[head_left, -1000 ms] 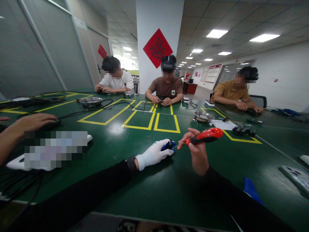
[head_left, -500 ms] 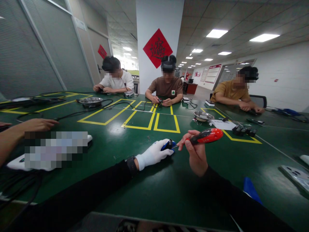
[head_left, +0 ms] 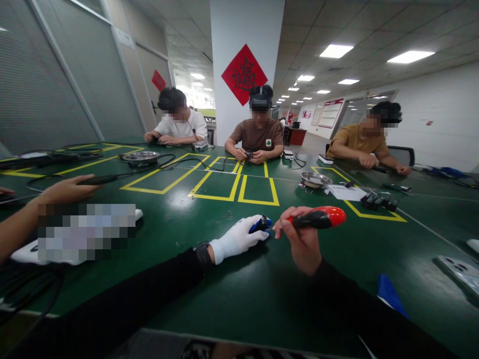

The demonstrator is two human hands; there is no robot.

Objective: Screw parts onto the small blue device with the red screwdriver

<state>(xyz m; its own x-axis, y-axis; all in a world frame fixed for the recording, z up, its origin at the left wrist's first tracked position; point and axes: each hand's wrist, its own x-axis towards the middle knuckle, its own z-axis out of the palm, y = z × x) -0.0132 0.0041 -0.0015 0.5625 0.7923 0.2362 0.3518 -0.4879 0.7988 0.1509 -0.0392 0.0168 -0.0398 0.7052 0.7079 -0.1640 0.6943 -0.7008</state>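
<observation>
My left hand (head_left: 239,235), in a white glove with blue fingertips, is closed around a small black part (head_left: 263,222) just above the table. Only the part's top end sticks out, so I cannot make out its kind. My right hand (head_left: 301,239) is bare and grips a screwdriver (head_left: 322,218) with a red and black handle. The screwdriver lies nearly level, its shaft pointing left at the black part. Whether the tip touches the part is too small to tell.
The green table (head_left: 224,294) carries yellow tape outlines. Metal bowls (head_left: 316,179) stand farther back, near several black parts (head_left: 378,200). A white case (head_left: 22,253) lies left, beside a co-worker's hand (head_left: 62,192). A phone (head_left: 458,274) lies right. Several people sit opposite.
The screwdriver's handle has dropped slightly and turned closer to level in my right hand. My left hand has stayed put. At left, the co-worker's hand has risen with a dark cable or tool.
</observation>
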